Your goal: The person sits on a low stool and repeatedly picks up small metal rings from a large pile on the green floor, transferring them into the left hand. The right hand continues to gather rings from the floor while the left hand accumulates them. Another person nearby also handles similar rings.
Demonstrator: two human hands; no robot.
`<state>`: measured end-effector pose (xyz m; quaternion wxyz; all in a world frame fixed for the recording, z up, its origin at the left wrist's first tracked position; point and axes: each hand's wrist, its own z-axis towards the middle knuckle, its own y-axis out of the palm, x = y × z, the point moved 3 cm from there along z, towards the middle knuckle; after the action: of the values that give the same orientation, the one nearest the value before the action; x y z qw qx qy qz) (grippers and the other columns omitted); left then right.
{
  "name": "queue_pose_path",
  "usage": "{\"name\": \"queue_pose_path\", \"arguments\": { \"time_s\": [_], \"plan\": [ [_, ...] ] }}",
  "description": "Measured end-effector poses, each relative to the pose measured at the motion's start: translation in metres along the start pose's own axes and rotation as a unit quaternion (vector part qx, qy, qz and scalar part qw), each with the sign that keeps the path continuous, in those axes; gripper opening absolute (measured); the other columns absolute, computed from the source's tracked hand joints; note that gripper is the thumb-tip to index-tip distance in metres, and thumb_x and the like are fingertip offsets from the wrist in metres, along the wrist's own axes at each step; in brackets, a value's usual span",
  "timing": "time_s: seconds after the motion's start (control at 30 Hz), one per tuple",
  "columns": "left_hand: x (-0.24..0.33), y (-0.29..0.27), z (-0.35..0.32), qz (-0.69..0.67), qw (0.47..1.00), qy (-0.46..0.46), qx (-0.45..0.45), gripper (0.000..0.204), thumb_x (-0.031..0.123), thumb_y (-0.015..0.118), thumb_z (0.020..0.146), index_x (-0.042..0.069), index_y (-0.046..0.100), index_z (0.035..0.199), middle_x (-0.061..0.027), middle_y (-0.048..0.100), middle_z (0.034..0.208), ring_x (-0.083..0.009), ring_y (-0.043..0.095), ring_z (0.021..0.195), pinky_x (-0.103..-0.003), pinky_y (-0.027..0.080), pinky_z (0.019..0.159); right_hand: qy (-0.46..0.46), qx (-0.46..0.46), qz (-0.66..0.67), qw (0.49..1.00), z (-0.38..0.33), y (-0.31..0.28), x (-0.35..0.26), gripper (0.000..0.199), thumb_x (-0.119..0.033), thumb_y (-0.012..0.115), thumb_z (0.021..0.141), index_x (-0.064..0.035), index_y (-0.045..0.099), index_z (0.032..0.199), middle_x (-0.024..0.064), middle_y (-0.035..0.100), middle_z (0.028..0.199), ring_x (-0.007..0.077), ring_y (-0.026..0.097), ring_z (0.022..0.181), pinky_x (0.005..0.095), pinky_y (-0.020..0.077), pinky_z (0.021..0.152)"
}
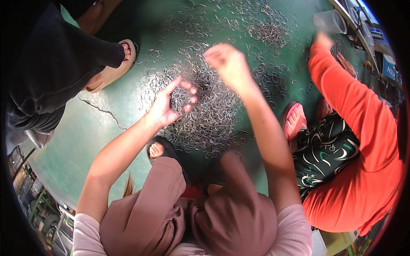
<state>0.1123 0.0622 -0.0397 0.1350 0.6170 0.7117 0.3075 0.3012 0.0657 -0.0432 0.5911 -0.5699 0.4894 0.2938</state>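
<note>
A large heap of small bent wire hooks (209, 121), silvery and curved, lies on the green floor in front of me. My left hand (163, 104) is palm up over the heap's left side, its fingers curled round a bunch of wire hooks (181, 98). Above the far part of the heap is my right hand (226, 64), up and to the right of the left one. Motion smears its fingers, so I cannot make out whether they hold a hook.
More hooks (269, 34) lie scattered at the far side. A person in a red top (363, 128) crouches at right, reaching near a clear plastic tub (329, 22). Another person's sandalled foot (115, 68) stands at left. A crack (102, 110) runs along the floor.
</note>
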Motion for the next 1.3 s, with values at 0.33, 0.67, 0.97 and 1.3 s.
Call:
{"name": "queue_pose_path", "arguments": {
  "time_s": [0.33, 0.67, 0.97, 1.3],
  "plan": [
    [-0.008, -0.004, -0.010, -0.042, 0.998, -0.032, -0.022, 0.029, 0.038, 0.046, 0.092, 0.011, 0.049, 0.081, -0.0069, 0.051, 0.082, -0.0175, 0.051, 0.066, -0.024, 0.043, 0.044, 0.040, -0.030, -0.355, 0.934, 0.065, -0.036, 0.071, 0.012, -0.021, 0.060, 0.082, -0.0123, 0.061, 0.090, 0.0072, 0.062, 0.092, 0.0289, 0.060, 0.087, 0.0409, 0.0468, 0.073],
    [0.001, -0.009, -0.001, -0.042, 0.998, -0.012, -0.054, 0.029, 0.037, 0.045, 0.092, 0.009, 0.052, 0.084, -0.0088, 0.055, 0.086, -0.0210, 0.056, 0.073, -0.027, 0.048, 0.051, 0.055, -0.045, -0.173, 0.982, 0.040, -0.034, 0.028, 0.011, -0.016, 0.063, 0.080, -0.0056, 0.061, 0.084, 0.0065, 0.064, 0.083, 0.0179, 0.061, 0.078, 0.0319, 0.0479, 0.069],
    [0.021, -0.019, 0.019, -0.025, 0.998, 0.020, -0.051, 0.030, 0.037, 0.043, 0.093, 0.008, 0.054, 0.091, -0.0093, 0.060, 0.092, -0.0220, 0.060, 0.082, -0.030, 0.050, 0.064, 0.064, -0.138, -0.001, 0.988, 0.037, 0.010, -0.009, 0.014, -0.015, 0.065, 0.080, -0.0064, 0.065, 0.091, 0.0046, 0.067, 0.080, 0.0126, 0.062, 0.075, 0.0265, 0.0473, 0.072],
    [0.021, -0.023, 0.004, -0.080, 0.993, 0.000, -0.083, 0.030, 0.037, 0.046, 0.092, 0.009, 0.054, 0.083, -0.0099, 0.057, 0.085, -0.0206, 0.055, 0.073, -0.027, 0.046, 0.053, 0.230, 0.090, -0.337, 0.909, 0.115, -0.017, 0.056, 0.022, -0.032, 0.065, 0.075, -0.0153, 0.068, 0.089, 0.0111, 0.067, 0.093, 0.0307, 0.063, 0.089, 0.0393, 0.0487, 0.078]
  ]
}}
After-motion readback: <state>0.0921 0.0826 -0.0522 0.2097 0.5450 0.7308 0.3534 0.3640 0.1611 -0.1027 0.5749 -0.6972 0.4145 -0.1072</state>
